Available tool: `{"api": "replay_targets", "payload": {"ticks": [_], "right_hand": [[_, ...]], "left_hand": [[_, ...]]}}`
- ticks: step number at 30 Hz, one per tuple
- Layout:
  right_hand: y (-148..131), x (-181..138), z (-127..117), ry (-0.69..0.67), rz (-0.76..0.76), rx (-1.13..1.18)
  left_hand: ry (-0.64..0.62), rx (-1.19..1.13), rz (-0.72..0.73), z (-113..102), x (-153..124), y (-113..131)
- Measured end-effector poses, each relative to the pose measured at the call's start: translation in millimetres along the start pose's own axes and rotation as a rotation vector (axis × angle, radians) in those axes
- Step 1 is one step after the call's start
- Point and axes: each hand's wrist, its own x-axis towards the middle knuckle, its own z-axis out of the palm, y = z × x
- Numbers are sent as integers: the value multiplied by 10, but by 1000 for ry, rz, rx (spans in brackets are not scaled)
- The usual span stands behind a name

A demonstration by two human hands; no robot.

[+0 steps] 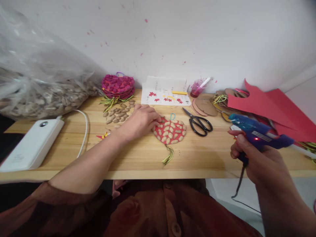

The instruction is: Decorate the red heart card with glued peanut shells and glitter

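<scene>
A red disc (164, 129) lies on the table, with peanuts (170, 135) set on it in a leaf-like pattern and along its edge. At its top is a teal loop (172, 116); a yellow-green and dark tassel (168, 156) hangs from the bottom. My left hand (142, 122) is at the disc's upper left edge, fingers bent together and touching there; whatever lies under the fingertips is hidden. Off to the right, my right hand (256, 158) grips a blue hot glue gun (261, 138) with a red light lit, its nozzle end pointing left above the table.
Loose peanuts (118, 115) lie left of the disc, before a stack of magenta peanut-covered pieces (118, 86). Black-handled scissors (199, 125) lie right. Behind are a sheet with red stars (160, 89) and a cup (197, 88). Red paper (278, 112), a power bank (34, 141) and a peanut bag (44, 95) flank these.
</scene>
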Motion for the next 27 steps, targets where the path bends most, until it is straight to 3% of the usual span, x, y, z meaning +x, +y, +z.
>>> {"api": "replay_targets", "payload": {"ticks": [6, 13, 19, 27], "right_hand": [[-16, 44, 113, -115, 163, 285], [168, 143, 191, -264, 215, 406], [264, 198, 219, -444, 336, 497], [259, 135, 430, -556, 397, 581]], "left_hand": [[8, 50, -148, -5, -7, 86], [-136, 3, -408, -94, -84, 317], [-76, -75, -601, 42, -157, 532], [-71, -58, -581, 169, -125, 531]]}}
